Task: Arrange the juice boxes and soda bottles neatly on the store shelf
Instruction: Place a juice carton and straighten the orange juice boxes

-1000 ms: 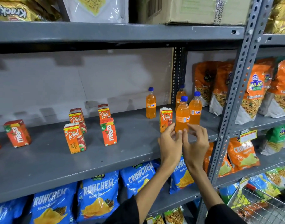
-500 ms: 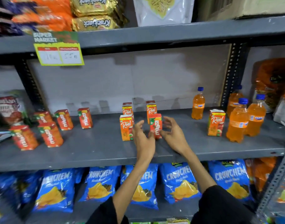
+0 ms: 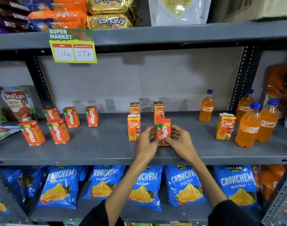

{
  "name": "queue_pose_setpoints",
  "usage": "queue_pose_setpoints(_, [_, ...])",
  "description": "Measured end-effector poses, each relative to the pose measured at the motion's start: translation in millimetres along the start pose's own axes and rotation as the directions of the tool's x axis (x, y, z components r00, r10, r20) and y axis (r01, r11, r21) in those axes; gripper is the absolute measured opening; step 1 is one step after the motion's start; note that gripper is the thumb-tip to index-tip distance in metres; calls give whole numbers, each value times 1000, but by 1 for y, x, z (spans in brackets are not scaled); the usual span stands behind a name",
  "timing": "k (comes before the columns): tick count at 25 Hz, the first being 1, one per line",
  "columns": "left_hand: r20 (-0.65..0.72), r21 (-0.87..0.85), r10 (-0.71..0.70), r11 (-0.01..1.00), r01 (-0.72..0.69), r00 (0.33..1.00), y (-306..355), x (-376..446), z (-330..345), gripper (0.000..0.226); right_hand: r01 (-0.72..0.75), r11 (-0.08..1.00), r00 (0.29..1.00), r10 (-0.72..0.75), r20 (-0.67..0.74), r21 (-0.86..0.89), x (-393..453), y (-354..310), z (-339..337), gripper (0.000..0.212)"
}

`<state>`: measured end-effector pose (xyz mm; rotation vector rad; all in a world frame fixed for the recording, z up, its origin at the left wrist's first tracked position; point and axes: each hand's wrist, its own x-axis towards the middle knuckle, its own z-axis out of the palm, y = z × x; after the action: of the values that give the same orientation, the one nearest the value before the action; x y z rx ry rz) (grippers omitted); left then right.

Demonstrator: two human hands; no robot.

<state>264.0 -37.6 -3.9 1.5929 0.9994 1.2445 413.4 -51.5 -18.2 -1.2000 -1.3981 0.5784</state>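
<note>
On the grey metal shelf stand six red Maaza juice cartons: five grouped toward nine o'clock, one at centre. Four orange Real juice cartons are there: three beside the centre Maaza, one toward three o'clock. Four orange Fanta plastic bottles with blue caps stand toward three o'clock.

Two bare forearms are seen, each ending in a bare hand: left hand, right hand. Black sleeves are worn, pushed back near the elbows, plain fabric with no markings noted. No rings, watch or gloves are seen on fingers or wrists.
</note>
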Motion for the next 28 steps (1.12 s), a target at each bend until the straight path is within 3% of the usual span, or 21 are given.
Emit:
queue_pose_setpoints(6, [-42,-94,32,995,-36,999,6,-47,-80,42,28,990,996,-41,85,139,-32,-37,59,39])
queue_pose_setpoints(15, [-188,33,49,999,-43,981,-25,-37,-252,36,53,992,973,-77,218,117,-7,-78,239,42])
queue_pose_setpoints(19, [-202,101,29,995,-9,979,-44,-9,-273,36,35,997,975,-49,217,68,13,-73,276,43])
queue_pose_setpoints(28, [-215,171,34,985,3,976,-63,30,-273,39,-54,998,971,58,233,-22,47,-60,287,48])
